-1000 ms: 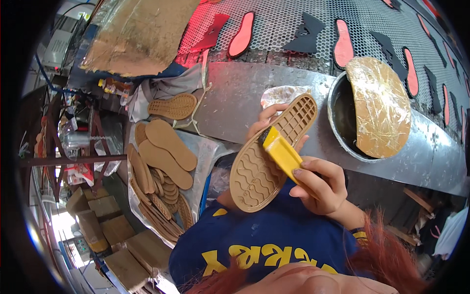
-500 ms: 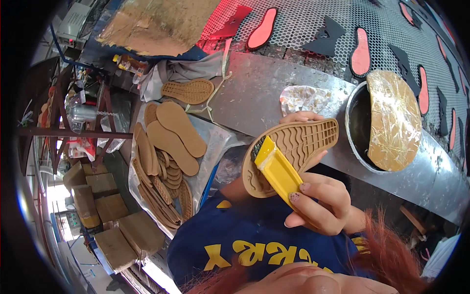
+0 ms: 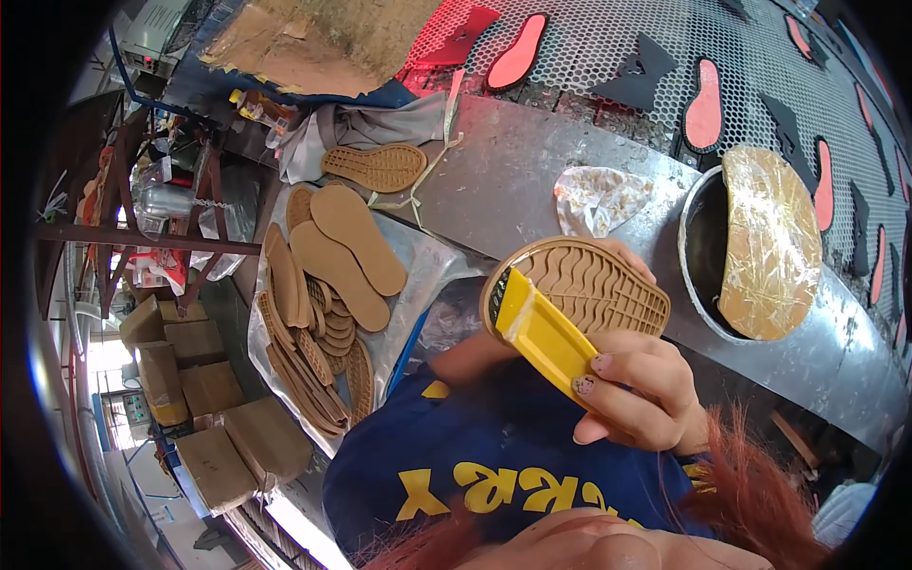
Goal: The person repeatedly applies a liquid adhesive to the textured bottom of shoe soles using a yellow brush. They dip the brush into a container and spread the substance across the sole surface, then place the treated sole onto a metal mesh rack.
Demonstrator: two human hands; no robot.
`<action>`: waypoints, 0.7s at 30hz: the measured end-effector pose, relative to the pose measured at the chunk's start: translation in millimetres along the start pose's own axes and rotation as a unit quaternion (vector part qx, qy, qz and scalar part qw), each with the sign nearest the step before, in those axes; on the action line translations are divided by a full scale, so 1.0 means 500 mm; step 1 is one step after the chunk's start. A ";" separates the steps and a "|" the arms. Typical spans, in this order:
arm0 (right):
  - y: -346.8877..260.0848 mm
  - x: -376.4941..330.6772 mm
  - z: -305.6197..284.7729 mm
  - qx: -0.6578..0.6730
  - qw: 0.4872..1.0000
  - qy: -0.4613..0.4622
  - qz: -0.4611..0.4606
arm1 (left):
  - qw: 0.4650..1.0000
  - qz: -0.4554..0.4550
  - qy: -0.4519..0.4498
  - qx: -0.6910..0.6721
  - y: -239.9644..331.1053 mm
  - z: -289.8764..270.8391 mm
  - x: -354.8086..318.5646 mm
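Observation:
My right hand (image 3: 646, 389) is closed round the yellow handle of a brush (image 3: 546, 332). The dark bristles lie against the toe-side rim of a tan shoe sole (image 3: 594, 285). From behind, my left hand (image 3: 629, 256) grips this sole; only some fingers show past its far edge, and the rest is hidden. The sole's wavy and gridded tread faces up at a tilt. Right of it stands a round pot (image 3: 698, 275) of dark contents, partly covered by a tan, tape-wrapped board (image 3: 771, 247).
Left, several tan soles (image 3: 342, 261) lie heaped on a plastic sheet; another sole (image 3: 375, 168) rests above them. A crumpled stained cloth (image 3: 598, 199) sits on the metal table (image 3: 503, 171). Beyond is a mesh conveyor (image 3: 608, 38) with pink-topped insoles (image 3: 703, 104). Cardboard boxes (image 3: 214, 389) stand lower left.
The sole has turned in my left hand, its narrow end swinging nearer me. The brush has shifted slightly right, its bristles now closer to the sole's rim.

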State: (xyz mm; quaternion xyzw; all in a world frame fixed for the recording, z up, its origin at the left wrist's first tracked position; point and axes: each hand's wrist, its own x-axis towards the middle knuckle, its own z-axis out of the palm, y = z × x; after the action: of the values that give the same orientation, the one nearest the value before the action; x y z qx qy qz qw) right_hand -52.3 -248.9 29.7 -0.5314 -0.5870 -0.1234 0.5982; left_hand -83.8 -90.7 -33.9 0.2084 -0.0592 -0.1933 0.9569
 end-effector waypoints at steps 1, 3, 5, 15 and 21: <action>0.005 0.002 0.001 0.006 1.000 -0.002 -0.007 | 1.000 0.018 -0.014 0.006 -0.009 -0.007 0.006; 0.010 0.001 0.003 0.011 1.000 -0.002 -0.013 | 0.997 0.068 0.009 -0.036 -0.033 0.003 0.003; 0.016 -0.004 0.002 0.012 1.000 0.005 -0.015 | 0.988 0.103 0.059 -0.100 -0.054 0.037 -0.004; 0.033 -0.047 -0.052 -0.121 0.955 0.236 0.133 | 0.923 0.126 0.124 0.341 0.024 -0.026 -0.013; 0.038 -0.064 -0.050 -0.063 0.935 0.254 0.240 | 0.991 0.075 0.109 0.021 0.027 -0.025 0.005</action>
State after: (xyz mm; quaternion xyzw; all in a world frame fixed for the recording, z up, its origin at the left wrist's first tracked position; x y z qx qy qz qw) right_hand -32.3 -275.7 -0.1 -0.6437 -0.2611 -0.1436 0.7049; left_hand -74.5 -75.6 -39.6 0.2430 0.0259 -0.0960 0.9649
